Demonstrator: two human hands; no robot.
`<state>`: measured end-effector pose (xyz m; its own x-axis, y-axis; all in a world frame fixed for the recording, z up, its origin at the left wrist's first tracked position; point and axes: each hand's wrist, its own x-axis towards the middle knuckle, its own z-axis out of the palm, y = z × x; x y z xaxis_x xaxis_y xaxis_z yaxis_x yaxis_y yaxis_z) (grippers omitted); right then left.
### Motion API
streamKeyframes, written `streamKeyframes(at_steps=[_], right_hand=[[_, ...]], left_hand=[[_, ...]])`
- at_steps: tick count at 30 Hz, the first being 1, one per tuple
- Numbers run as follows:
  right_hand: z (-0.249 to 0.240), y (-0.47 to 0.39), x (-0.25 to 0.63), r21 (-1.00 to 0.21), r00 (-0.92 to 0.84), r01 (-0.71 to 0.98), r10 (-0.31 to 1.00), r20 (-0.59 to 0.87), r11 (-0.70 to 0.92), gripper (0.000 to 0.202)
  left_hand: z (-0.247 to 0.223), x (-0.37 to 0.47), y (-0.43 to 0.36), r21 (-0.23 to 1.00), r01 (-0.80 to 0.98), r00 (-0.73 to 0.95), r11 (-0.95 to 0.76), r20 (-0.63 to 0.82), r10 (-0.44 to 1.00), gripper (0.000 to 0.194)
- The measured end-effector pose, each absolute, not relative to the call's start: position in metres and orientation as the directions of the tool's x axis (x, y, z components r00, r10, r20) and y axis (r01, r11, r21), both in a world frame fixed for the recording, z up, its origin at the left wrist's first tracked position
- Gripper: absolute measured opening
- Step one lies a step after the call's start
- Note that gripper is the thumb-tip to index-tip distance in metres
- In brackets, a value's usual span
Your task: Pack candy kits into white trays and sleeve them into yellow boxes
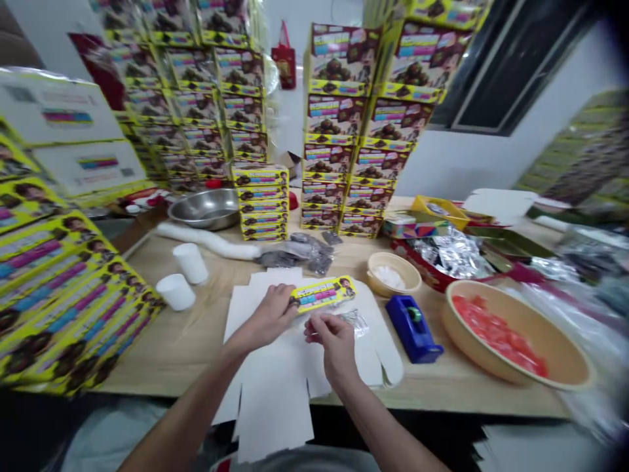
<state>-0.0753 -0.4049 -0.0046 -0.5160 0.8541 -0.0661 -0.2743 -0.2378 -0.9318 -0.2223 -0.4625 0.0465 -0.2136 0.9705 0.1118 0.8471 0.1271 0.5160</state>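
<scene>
Stacked yellow cartons (339, 131) back the wooden table (187, 341) — left hand (270, 318) grips a yellow box (323, 293) lying left-to-right; right hand (334, 337) pinches a clear wrapper (354, 321) — blue tape dispenser (413, 328) just right

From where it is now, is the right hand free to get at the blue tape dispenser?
Probably yes: the right hand sits just left of the blue tape dispenser, with only flat white card between them.

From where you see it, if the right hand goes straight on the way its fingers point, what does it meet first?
Probably the yellow box held by the left hand. The right hand pinches a clear wrapper just below it; depth is unclear.
</scene>
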Motion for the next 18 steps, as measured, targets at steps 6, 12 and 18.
streamKeyframes(at_steps=[6, 12, 18], right_hand=[[-0.017, -0.411, -0.1, -0.951, -0.502, -0.234, 0.863, -0.059, -0.201, 0.035], [-0.009, -0.403, -0.103, -0.789, -0.7, -0.251, 0.668, -0.252, -0.561, 0.031], [-0.036, -0.384, -0.079, -0.827, -0.747, -0.024, 0.56, -0.359, -0.562, 0.029]], left_hand=[[0.045, -0.212, -0.468, 0.5, 0.842, -0.299, 0.203, 0.119, 0.947, 0.025], [0.041, -0.221, -0.456, 0.333, 0.905, -0.324, 0.263, 0.142, 0.935, 0.024], [0.041, -0.231, -0.461, 0.328, 0.921, -0.25, 0.212, 0.078, 0.965, 0.032]])
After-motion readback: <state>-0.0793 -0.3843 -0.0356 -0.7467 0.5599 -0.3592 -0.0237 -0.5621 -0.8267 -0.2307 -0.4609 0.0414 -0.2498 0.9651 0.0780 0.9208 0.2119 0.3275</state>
